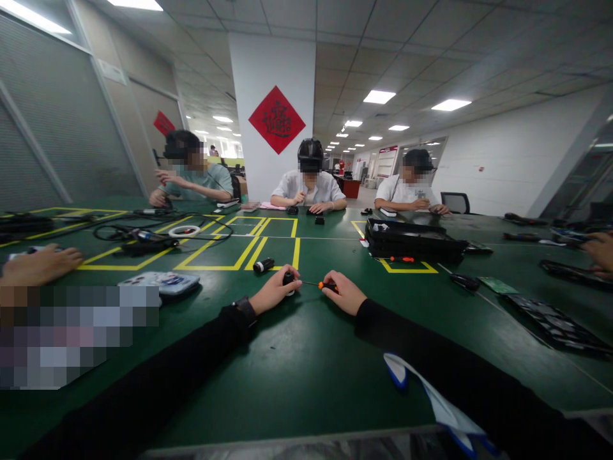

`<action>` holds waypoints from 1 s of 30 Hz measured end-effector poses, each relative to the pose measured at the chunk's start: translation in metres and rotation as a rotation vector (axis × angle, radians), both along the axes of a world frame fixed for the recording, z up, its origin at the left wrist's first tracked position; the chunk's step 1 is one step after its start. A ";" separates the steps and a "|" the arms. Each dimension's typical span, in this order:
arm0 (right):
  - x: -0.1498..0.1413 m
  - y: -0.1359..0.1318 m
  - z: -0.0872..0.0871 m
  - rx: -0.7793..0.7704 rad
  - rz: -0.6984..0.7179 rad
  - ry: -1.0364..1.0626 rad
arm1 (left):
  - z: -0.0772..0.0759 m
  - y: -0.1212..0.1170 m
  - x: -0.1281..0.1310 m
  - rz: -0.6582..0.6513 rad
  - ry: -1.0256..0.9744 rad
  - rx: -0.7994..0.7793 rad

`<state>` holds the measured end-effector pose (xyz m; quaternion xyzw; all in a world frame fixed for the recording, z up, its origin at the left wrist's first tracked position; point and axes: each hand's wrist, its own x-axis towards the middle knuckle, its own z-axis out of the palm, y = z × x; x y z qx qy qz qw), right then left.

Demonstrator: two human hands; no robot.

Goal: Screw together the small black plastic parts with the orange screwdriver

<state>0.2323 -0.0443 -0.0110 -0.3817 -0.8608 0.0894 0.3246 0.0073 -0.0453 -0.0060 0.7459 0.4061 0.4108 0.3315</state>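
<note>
My left hand (271,292) is closed around a small black part (288,279), held just above or on the green table (306,364); the fingers cover much of it, so its exact kind is unclear. My right hand (348,294) grips a screwdriver (326,287) by its orange and black handle. Its thin shaft points left and reaches the black part; whether the tip is inside cannot be made out. Just beyond my left hand lies a short black cylinder (264,265) with a pale band.
Left of me are a phone (167,283) and another person's hand (43,263). Black cables (143,246) and a roll of white tape (184,231) lie farther back. Stacked black housings (412,241) and a circuit board (498,285) sit right. Three people sit opposite. Blue-white scissors-like handles (397,372) lie by my right sleeve.
</note>
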 end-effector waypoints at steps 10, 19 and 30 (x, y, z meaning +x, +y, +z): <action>0.001 0.000 0.002 0.041 -0.007 -0.020 | -0.002 0.002 -0.001 -0.007 0.003 0.008; 0.002 0.002 -0.003 -0.011 0.011 0.001 | -0.002 0.002 0.000 -0.014 0.007 0.003; 0.000 0.004 -0.001 0.064 0.011 -0.050 | -0.001 0.002 0.000 -0.005 0.019 0.019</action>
